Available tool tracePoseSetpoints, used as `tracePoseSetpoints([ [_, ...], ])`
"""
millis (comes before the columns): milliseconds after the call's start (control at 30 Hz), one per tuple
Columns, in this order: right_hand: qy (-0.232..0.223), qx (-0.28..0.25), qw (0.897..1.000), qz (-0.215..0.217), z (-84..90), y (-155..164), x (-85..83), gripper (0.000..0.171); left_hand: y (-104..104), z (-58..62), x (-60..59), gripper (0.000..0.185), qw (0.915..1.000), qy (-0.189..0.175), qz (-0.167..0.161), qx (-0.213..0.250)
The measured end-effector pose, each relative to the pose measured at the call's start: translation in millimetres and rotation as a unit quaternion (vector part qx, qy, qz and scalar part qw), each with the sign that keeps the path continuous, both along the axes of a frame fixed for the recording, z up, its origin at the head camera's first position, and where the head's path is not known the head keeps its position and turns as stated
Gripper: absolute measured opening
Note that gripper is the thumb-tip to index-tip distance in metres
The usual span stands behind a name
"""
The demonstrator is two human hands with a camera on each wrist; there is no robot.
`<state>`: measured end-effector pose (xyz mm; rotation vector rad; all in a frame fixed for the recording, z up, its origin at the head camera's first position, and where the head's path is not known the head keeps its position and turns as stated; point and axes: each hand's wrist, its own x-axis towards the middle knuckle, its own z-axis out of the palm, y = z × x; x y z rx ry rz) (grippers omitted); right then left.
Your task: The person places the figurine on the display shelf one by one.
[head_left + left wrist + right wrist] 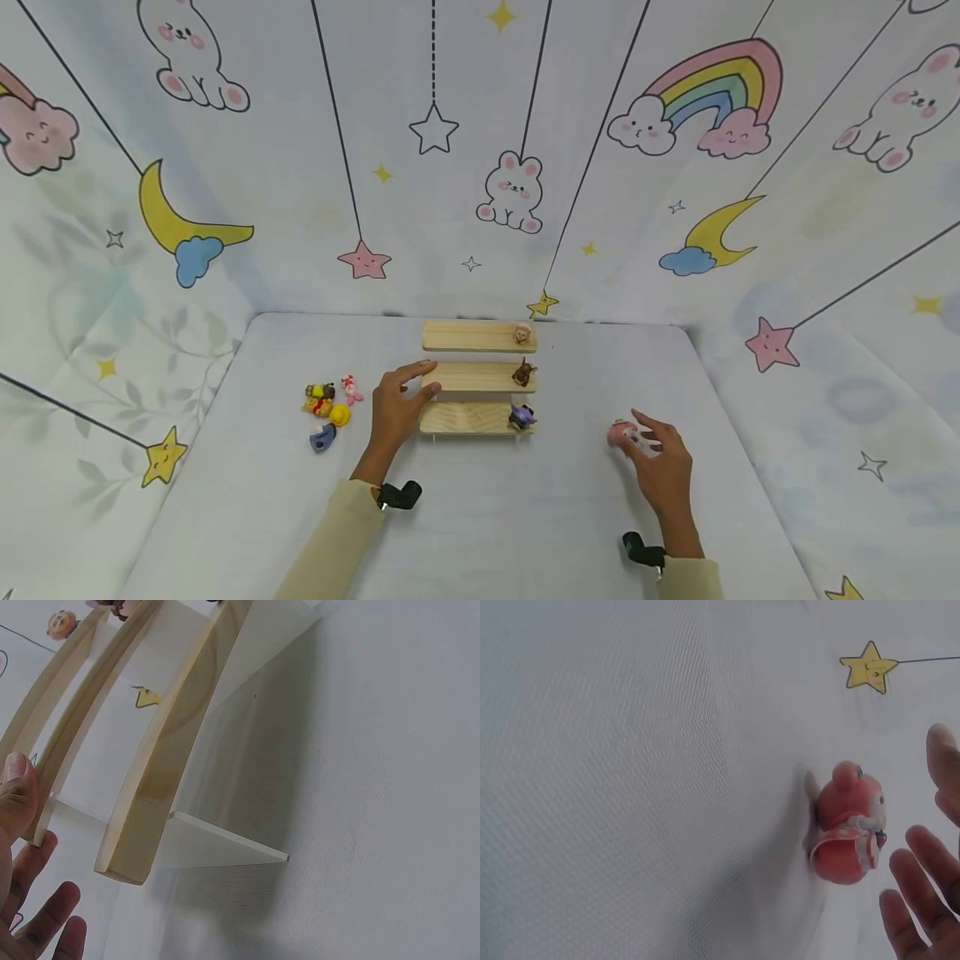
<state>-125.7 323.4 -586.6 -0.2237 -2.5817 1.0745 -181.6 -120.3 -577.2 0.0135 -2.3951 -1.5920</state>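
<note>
My left hand (396, 404) pinches the left end of the middle plank of a three-tier wooden shelf (471, 377), thumb on one side and fingertips at the other, as the left wrist view also shows. Small figurines sit at the right ends of the planks: a round-headed one (522, 333) on the top, a brown one (523, 372) in the middle, a purple one (522, 416) on the bottom. Close beside a pink-red figurine (844, 825) on the table is my right hand (663, 467), its fingers spread and apart from it in the right wrist view.
Left of the shelf lies a group of small figurines, among them a pink one (351, 390), a blue one (322, 437) and one with a yellow hat (340, 415). White supports (225, 840) hold up the shelf. A printed cloth backdrop (465, 75) rises behind the white table (570, 517).
</note>
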Motion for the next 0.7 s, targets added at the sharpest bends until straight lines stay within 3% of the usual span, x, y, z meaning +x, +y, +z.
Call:
tracePoseSetpoints([
  [367,-0.062,0.036,0.997,0.004,-7.0,7.9,0.6,0.044,1.0,0.3,0.5,0.043,1.0000,-0.003,0.005,0.000],
  [700,-0.054,0.051,0.997,-0.019,-13.5,10.9,-1.7,0.039,1.8,2.7,1.5,0.043,1.0000,-0.001,0.006,0.000],
])
